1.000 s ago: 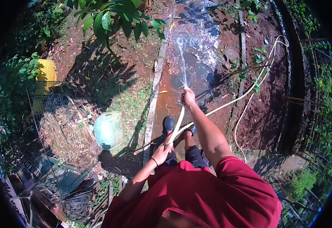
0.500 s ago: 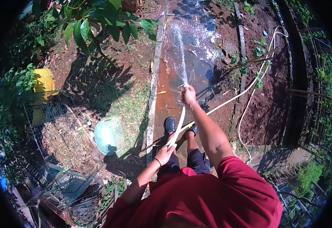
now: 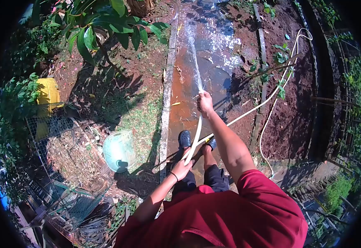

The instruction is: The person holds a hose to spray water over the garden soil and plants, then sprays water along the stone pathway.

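A pale cream garden hose runs between my two hands. My right hand is closed around it close to its outlet, in front of me. From there a white jet of water shoots forward over the wet concrete path. Lower down, near my thighs, my left hand grips a bend of the same hose. The rest of the hose passes behind my right forearm and loops over the soil on the right.
A concrete curb borders the path on the left. Beyond it are a pale green tub, a wire-mesh enclosure with dry straw, and a yellow container. Leafy branches hang at upper left. Dark soil lies to the right.
The water jet has shifted slightly left and reaches along the path's left side. My left hand has moved slightly down. Both hands keep hold of the hose.
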